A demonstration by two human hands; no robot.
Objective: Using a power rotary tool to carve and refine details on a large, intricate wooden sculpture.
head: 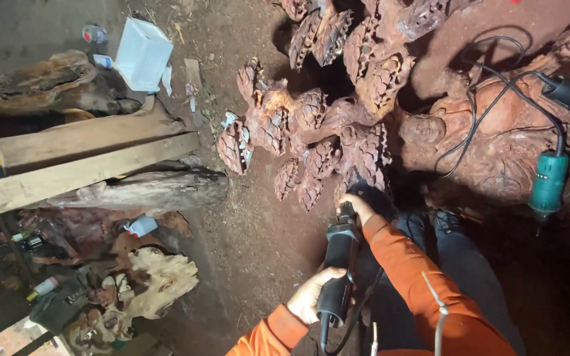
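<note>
My fingers [316,290] clench the rear of a black power carver [339,264], left hand [311,296] low, right hand [359,207] wrapped near its nose. The tool's tip meets the rough, reddish, scaly root carving [324,142] just above my right hand. A smooth white box [142,54] lies on the dirt well to the left, and a teal grinder [549,184] rests far right.

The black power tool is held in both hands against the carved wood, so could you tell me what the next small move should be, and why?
Probably ease the black power tool tip slightly along the reddish carving. The right hand guides its front at the carving's lower edge and the left hand grips the rear; the tip itself is hidden.
</note>
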